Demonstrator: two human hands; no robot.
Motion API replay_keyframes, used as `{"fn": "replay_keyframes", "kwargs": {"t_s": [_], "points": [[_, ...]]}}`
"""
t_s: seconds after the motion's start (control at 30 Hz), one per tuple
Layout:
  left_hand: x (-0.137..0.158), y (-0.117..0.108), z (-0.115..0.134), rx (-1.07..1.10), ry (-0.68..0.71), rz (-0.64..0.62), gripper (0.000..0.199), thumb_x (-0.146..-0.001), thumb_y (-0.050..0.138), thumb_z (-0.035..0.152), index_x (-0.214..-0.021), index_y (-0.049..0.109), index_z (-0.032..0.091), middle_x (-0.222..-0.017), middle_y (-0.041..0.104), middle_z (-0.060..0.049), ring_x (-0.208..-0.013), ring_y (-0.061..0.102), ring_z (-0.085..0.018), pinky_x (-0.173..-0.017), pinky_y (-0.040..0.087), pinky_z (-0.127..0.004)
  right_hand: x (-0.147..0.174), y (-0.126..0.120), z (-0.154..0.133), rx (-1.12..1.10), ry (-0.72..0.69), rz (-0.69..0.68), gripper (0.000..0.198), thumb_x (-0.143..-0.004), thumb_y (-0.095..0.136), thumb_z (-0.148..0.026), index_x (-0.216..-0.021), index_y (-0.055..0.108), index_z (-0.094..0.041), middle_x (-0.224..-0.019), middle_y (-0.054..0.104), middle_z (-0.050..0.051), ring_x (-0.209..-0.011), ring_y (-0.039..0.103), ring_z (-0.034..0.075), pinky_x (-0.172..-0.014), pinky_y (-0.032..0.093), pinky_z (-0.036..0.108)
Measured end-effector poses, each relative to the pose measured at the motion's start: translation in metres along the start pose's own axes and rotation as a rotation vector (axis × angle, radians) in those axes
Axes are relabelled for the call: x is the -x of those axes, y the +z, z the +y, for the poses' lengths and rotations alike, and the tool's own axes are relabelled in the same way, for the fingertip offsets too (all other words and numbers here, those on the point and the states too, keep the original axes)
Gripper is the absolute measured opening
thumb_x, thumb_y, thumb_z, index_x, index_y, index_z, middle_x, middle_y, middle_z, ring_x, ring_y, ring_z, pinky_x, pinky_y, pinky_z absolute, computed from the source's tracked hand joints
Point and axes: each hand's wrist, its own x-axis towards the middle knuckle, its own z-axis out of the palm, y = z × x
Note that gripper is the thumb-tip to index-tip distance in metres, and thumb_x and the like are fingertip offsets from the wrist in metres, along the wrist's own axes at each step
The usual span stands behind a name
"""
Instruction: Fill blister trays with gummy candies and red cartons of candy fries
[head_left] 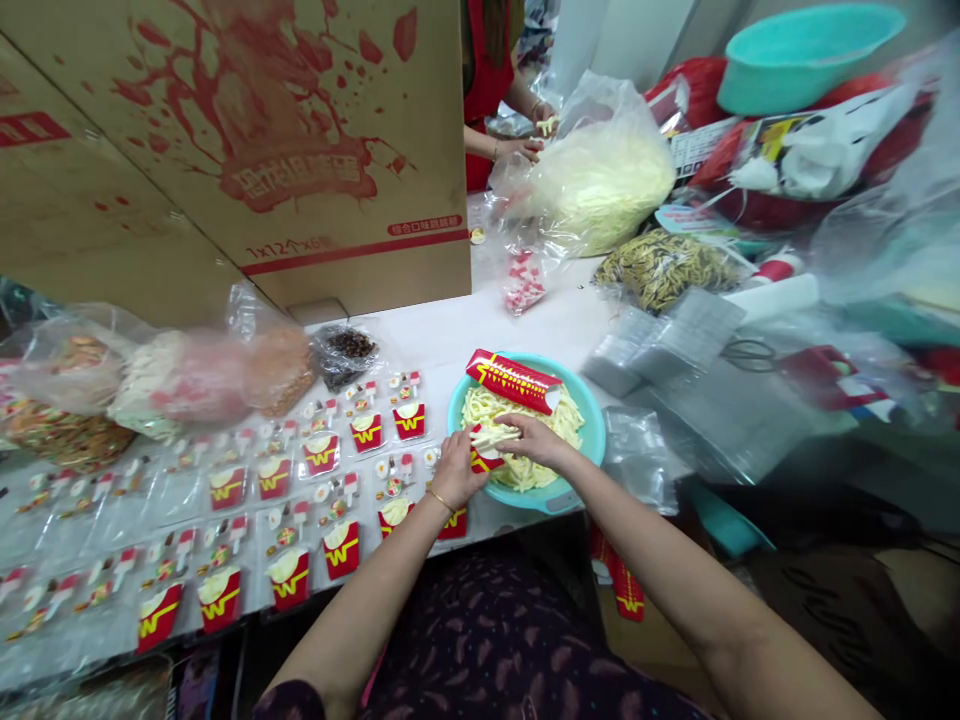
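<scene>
A turquoise basin [592,425] full of pale yellow fry-shaped sticks [566,425] stands at the table's front edge. Over its left side, my left hand [457,470] is closed round a small red fries carton [486,460] with a yellow mark. My right hand [531,440] pinches a bundle of the pale sticks [495,436] at the carton's mouth. Across the back of the basin lies a stack of flat red cartons [514,380]. Left of my hands, several filled red cartons [342,547] lie in rows on clear bags with tiny toy-like pieces.
Tall cardboard boxes [352,230] stand at the back left. Bags of small pieces [277,370] line the table before them. Across the table, a person in a red apron [487,90] handles sticks beside a large clear bag [607,180]. Plastic packets [675,330] crowd the right.
</scene>
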Motion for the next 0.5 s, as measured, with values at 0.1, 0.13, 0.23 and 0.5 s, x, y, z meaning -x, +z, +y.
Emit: {"fn": "replay_keyframes", "kwargs": {"t_s": [0.1,0.13,0.23,0.5], "points": [[-0.009,0.010,0.003,-0.019,-0.025,0.014,0.075,-0.056,0.065,0.024,-0.122,0.030,0.015,-0.107,0.046,-0.010,-0.102,0.044,-0.027,-0.087,0.038,-0.042,-0.004,0.006,-0.002,0.166,-0.057,0.095,0.038,-0.065,0.059,-0.020,-0.103,0.054,-0.014,-0.093,0.060,0.005,-0.078,0.056,0.015,-0.070,0.045,0.027],[-0.011,0.013,0.004,-0.021,-0.030,0.021,0.075,-0.055,0.065,0.023,-0.121,0.030,0.015,-0.106,0.047,-0.010,-0.101,0.045,-0.027,-0.086,0.039,-0.042,-0.004,0.007,-0.002,0.231,-0.070,0.121,0.033,-0.068,0.056,-0.018,-0.100,0.056,-0.014,-0.094,0.060,0.006,-0.081,0.056,0.016,-0.073,0.044,0.028],[-0.013,0.019,0.006,-0.008,-0.008,0.045,0.072,-0.055,0.064,0.020,-0.119,0.032,0.014,-0.104,0.047,-0.010,-0.100,0.045,-0.026,-0.086,0.039,-0.042,-0.003,0.010,-0.005,0.446,-0.131,0.122,0.019,-0.071,0.051,-0.013,-0.087,0.062,-0.014,-0.088,0.062,0.007,-0.083,0.056,0.017,-0.077,0.042,0.030],[-0.013,0.026,0.000,0.086,-0.014,0.089,0.072,-0.054,0.066,0.024,-0.118,0.034,0.016,-0.106,0.047,-0.009,-0.100,0.047,-0.026,-0.087,0.040,-0.043,-0.002,0.002,-0.006,0.519,-0.166,0.081,0.033,-0.067,0.057,-0.011,-0.099,0.061,-0.013,-0.098,0.062,0.009,-0.084,0.057,0.017,-0.076,0.043,0.028]]}}
